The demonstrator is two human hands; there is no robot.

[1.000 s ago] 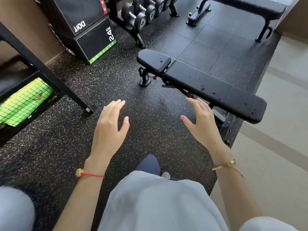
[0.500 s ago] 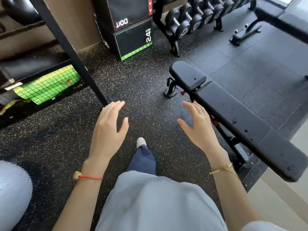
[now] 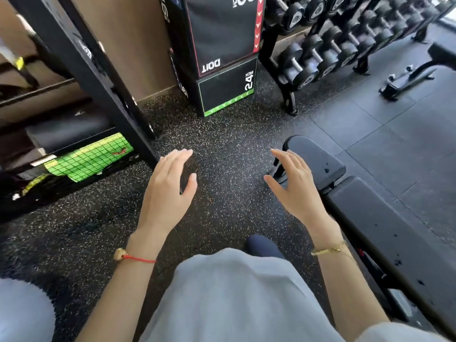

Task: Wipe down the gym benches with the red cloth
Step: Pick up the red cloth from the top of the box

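Note:
A black padded gym bench runs along my right side, from a small head pad in the middle of the view down to the lower right corner, with dark spots on its surface. My right hand hovers open just left of the bench's head pad, holding nothing. My left hand is also open and empty, spread above the speckled rubber floor. A second bench shows at the far right edge. No red cloth is in view.
A black slanted rack post stands at the left, with a green mesh item on its low shelf. Stacked plyo boxes sit ahead, and a dumbbell rack fills the upper right.
The view has swung left and forward: the bench slid to the right side of the frame, and the rack, boxes and dumbbells came closer. Both hands stay open and empty.

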